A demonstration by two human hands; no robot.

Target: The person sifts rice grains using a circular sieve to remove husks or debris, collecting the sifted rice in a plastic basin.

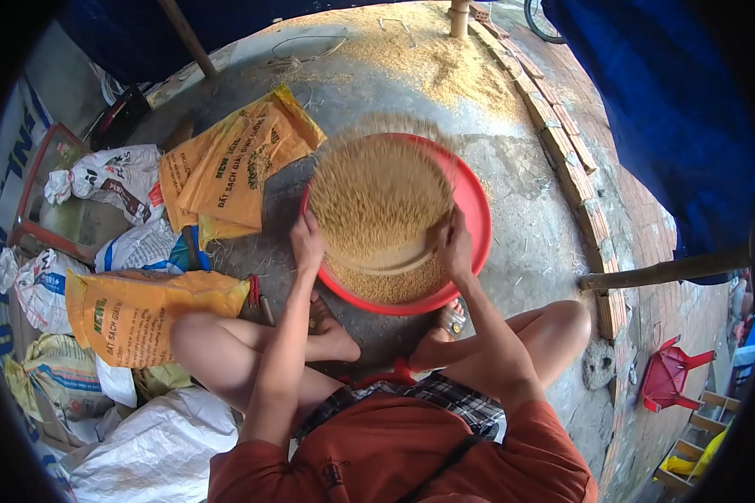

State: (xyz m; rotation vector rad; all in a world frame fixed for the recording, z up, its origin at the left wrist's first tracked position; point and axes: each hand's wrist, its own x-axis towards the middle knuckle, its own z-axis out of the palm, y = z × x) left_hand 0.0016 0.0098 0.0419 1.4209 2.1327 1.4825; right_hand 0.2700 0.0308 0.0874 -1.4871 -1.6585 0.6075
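Note:
My left hand (308, 243) and my right hand (455, 245) are closed on opposite sides of a round, shallow sieve (398, 261), whose pale near edge shows between them. Golden grain (382, 193), likely unhusked rice, is blurred by motion over the sieve and spreads up past its far side. Below is a wide red plastic basin (476, 197), with more loose grain (386, 289) lying in its near part. The sieve's far rim and most of its bottom are hidden by the moving grain. The basin stands on the floor in front of my crossed legs.
Orange printed sacks (226, 163) and a second orange sack (155, 314) lie at left, beside white sacks (155, 448). Spilled grain (470, 75) covers the floor ahead. A brick edging (575, 180), a wooden pole (663, 270) and a red stool (673, 375) are at right.

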